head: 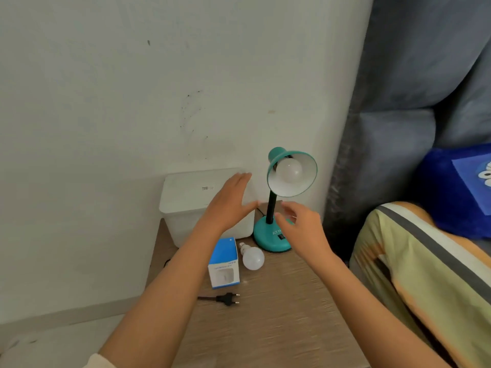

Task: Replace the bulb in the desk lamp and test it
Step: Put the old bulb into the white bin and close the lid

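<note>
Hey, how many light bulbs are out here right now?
2. One bulb sits in the teal lamp's shade; a loose bulb lies on the wooden table beside the blue-and-white box. The box might hide another; I cannot tell.

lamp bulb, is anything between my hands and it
Nothing visible. The bulb sits exposed in the open shade, above both open hands: left hand, right hand.
</note>
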### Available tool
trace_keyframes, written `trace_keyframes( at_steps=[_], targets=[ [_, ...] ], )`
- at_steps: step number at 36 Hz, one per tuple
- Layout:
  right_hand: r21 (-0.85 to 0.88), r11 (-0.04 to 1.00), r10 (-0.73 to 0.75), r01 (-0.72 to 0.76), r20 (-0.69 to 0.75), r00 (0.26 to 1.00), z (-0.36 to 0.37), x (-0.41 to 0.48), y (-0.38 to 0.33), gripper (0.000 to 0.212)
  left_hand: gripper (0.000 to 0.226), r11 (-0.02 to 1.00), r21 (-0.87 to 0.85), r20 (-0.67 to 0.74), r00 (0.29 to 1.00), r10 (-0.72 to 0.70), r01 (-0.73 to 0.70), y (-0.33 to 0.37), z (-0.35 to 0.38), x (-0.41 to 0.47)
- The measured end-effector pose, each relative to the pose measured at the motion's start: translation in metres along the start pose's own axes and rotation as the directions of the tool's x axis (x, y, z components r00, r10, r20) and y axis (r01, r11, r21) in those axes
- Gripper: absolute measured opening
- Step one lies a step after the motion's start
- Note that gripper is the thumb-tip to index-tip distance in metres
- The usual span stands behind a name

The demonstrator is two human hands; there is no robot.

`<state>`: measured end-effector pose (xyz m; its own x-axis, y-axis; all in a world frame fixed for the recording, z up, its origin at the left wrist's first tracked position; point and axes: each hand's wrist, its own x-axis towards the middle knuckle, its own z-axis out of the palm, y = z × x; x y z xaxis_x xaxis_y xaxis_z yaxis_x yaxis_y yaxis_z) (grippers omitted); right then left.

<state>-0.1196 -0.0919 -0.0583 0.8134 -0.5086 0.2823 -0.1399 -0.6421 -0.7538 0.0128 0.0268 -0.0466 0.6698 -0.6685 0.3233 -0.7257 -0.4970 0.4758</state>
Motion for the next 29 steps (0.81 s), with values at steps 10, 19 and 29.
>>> trace_keyframes(
  at_steps=[10, 19, 29],
  targets=[
    [0.019, 0.998, 0.055, -0.061, 0.246, 0.968, 0.067, 0.034, -0.004, 0.053, 0.086, 0.904, -0.128, -0.137, 0.895, -0.424, 0.408, -0.106, -0.034, -0.049],
    [0.068, 0.991, 0.093, -0.114, 0.261, 0.961, 0.102, 0.095, 0.002, 0.085, 0.093, 0.826, -0.383, -0.072, 0.878, -0.473, 0.413, -0.157, -0.028, -0.051],
    [0.139, 0.989, 0.034, -0.045, 0.078, 0.996, 0.112, 0.103, 0.018, 0.085, 0.112, 0.720, -0.561, -0.165, 0.797, -0.581, 0.409, -0.181, -0.014, -0.044]
  ],
)
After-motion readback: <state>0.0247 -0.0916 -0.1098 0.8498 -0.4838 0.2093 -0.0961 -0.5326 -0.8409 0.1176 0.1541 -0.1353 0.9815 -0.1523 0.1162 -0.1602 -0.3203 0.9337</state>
